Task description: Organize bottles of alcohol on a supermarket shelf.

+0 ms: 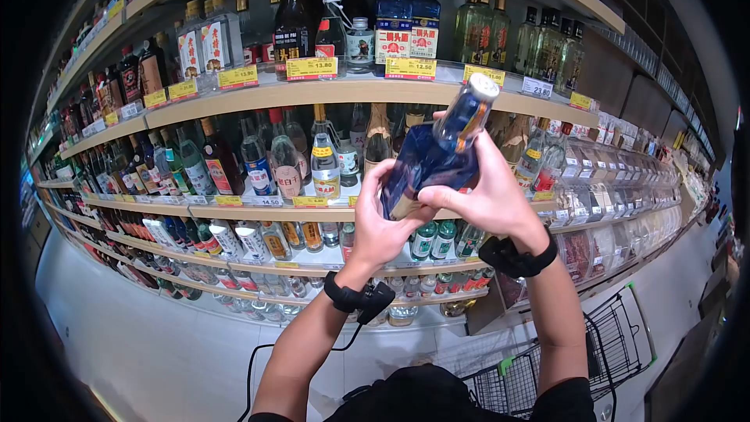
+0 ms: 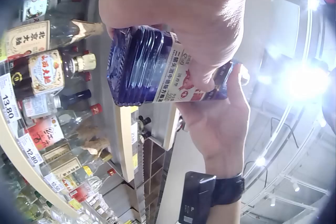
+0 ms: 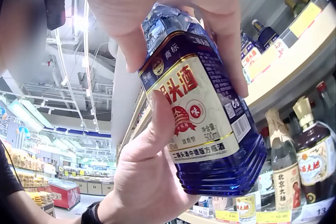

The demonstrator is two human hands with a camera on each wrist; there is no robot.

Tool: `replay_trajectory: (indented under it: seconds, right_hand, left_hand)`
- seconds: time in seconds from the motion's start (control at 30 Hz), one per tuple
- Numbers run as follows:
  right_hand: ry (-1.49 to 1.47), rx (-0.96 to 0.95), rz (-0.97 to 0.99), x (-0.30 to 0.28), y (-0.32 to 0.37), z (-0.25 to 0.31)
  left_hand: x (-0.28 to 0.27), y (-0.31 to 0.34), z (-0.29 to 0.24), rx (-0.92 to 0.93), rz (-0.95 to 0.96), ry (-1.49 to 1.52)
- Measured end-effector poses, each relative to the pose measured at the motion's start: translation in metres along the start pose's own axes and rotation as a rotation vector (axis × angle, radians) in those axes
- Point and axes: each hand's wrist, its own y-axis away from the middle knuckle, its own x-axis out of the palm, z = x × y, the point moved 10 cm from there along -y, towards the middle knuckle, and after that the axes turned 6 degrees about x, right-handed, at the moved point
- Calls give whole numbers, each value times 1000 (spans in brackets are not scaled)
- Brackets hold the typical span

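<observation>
A square blue glass liquor bottle (image 1: 431,162) is held tilted in both hands in front of the shelves, its white cap toward the upper right. My left hand (image 1: 381,223) grips it around the lower body. Up near the shoulder and neck, my right hand (image 1: 494,197) holds it, thumb lying across the glass. In the right wrist view the cream label (image 3: 195,113) with red characters faces the camera, and the left thumb (image 3: 160,124) presses on it. The left wrist view shows the bottle's ribbed base (image 2: 123,69) beside the left palm.
Similar blue bottles (image 1: 393,23) stand on the upper shelf (image 1: 312,92), behind yellow price tags. Rows of other liquor bottles fill the shelves below. Clear bins (image 1: 601,160) line the right side. A wire shopping cart (image 1: 617,344) stands at the lower right, on the pale floor (image 1: 141,328).
</observation>
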Motion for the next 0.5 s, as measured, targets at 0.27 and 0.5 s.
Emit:
replay_trajectory:
  seconds: [0.27, 0.5]
  right_hand:
    - [-151, 102, -36, -62, -43, 2]
    - [33, 14, -274, -146, -81, 40]
  left_hand:
    - [35, -55, -1, -66, 151, 297]
    - [-15, -129, -11, 224, 54, -511]
